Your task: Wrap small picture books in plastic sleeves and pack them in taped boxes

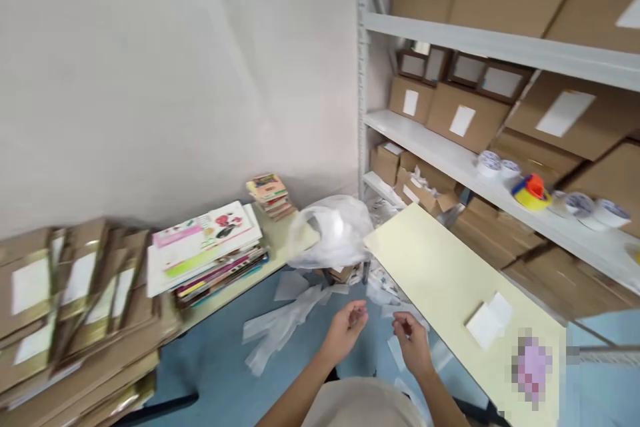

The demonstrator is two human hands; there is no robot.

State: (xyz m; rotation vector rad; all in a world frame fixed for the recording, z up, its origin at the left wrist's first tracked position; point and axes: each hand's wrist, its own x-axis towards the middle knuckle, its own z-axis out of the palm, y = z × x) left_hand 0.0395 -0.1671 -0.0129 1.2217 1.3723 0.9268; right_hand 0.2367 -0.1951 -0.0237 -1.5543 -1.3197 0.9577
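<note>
Both hands hover above the blue floor in front of my body, apart from each other and with nothing visible in them. My left hand (pixel 346 328) is loosely curled, its thumb apart from the fingers. Similarly half-curled, my right hand (pixel 413 345) hangs beside the edge of the pale yellow table (pixel 430 253). Small white cards (pixel 487 320) lie on that table, along with a pixelated patch (pixel 533 368) that I cannot make out. Beyond my hands, a clear plastic bag (pixel 333 230) bulges between the two table surfaces.
Stacked books (pixel 215 247) and a smaller pile of booklets (pixel 273 193) sit against the wall. Flattened cardboard boxes (pixel 75 307) are heaped at left. White scraps (pixel 285 320) litter the floor. Shelving (pixel 500 173) at right carries boxes, tape rolls (pixel 489 163) and a coloured tape dispenser (pixel 531 193).
</note>
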